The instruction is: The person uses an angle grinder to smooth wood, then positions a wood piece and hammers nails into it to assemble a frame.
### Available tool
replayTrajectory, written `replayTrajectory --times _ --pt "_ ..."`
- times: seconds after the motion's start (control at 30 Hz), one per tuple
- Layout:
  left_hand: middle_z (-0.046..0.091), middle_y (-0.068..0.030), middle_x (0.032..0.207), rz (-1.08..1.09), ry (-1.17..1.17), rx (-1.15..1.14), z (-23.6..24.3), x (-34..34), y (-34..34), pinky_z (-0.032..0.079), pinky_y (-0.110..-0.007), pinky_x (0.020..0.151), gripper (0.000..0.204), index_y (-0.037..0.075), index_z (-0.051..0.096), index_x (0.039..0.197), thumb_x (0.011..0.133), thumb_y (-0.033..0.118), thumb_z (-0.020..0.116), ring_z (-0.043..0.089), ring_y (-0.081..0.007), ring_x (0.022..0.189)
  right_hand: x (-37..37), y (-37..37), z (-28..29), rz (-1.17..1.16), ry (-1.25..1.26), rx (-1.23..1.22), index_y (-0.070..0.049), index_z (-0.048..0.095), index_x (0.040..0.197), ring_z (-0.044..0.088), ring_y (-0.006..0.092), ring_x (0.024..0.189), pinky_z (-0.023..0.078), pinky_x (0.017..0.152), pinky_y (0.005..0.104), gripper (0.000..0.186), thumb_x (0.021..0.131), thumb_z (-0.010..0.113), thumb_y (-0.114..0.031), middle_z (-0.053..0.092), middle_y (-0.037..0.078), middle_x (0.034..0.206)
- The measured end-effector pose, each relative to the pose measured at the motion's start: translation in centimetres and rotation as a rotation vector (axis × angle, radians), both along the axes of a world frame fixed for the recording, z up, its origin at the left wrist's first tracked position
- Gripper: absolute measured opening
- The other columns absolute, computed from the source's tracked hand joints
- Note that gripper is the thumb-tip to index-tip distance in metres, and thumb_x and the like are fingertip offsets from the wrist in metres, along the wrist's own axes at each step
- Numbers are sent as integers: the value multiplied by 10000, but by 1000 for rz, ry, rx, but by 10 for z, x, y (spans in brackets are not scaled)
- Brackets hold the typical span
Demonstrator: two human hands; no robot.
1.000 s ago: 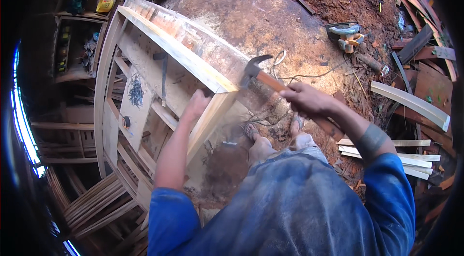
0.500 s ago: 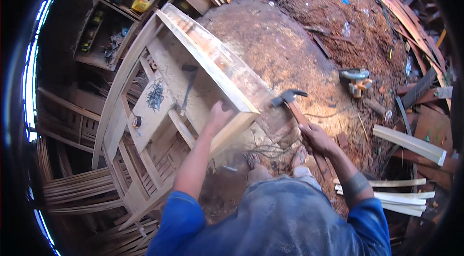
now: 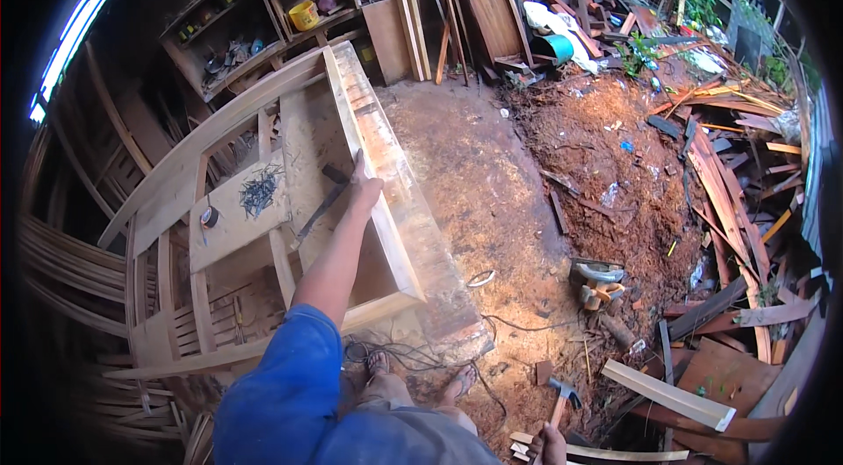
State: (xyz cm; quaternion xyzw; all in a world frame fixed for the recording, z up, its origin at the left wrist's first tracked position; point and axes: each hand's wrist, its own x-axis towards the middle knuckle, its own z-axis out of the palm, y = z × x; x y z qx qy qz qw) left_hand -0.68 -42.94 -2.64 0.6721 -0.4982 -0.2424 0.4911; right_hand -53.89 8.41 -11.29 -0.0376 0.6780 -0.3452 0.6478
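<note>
My left hand (image 3: 366, 187) grips the top edge of the light wooden rail along the right side of a large wooden frame (image 3: 399, 265). Low at the right, my right hand (image 3: 551, 447) is closed around the wooden handle of a claw hammer (image 3: 562, 396), away from the frame. On a panel inside the frame lie a heap of dark nails (image 3: 260, 191) and a small dark roll (image 3: 209, 216). A second dark hammer-like tool (image 3: 323, 203) rests near my left forearm.
A power tool (image 3: 600, 282) sits on the sawdust-strewn ground to the right, with a cable (image 3: 527, 325) trailing near my feet. Pale boards (image 3: 672, 395) and scrap wood (image 3: 729, 193) lie at the right. Shelves (image 3: 303, 35) with a yellow container (image 3: 305, 15) stand behind the frame.
My left hand has shifted from the frame's near corner to farther along the rail. My right hand has carried the hammer down and away from the frame. The view has tilted up.
</note>
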Motion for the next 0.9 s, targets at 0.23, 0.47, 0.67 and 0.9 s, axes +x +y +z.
replayTrajectory --times 0.23,0.47,0.67,0.9 --pt "352 -228 1576 41 138 84 15 -41 17 334 -351 1183 913 40 296 1585 715 -55 557 391 -328 1443 3 -26 48 -116 -225 181 -160 556 820 422 156 422 352 379 306 289 989 622 -385 462 -28 585" --pt "296 -266 1583 117 -121 14 -46 -85 -60 272 -390 1221 874 51 328 1570 734 -40 565 308 -391 1480 13 -97 66 49 -128 -131 -135 455 942 451 142 483 393 419 292 213 993 599 -284 456 19 645" --pt "125 -315 1643 -239 20 135 -25 -51 -33 253 -434 1226 1020 102 62 1631 899 473 668 247 -451 1501 99 -159 185 411 287 -475 -68 488 1084 502 126 540 448 476 284 287 879 680 -129 502 7 710" --pt "638 -182 1333 -613 296 114 102 88 240 460 -355 1054 496 -6 558 1400 1004 287 609 603 -261 1225 248 -221 263 769 129 -662 -21 489 1358 546 124 524 458 464 281 554 837 670 -74 552 24 740"
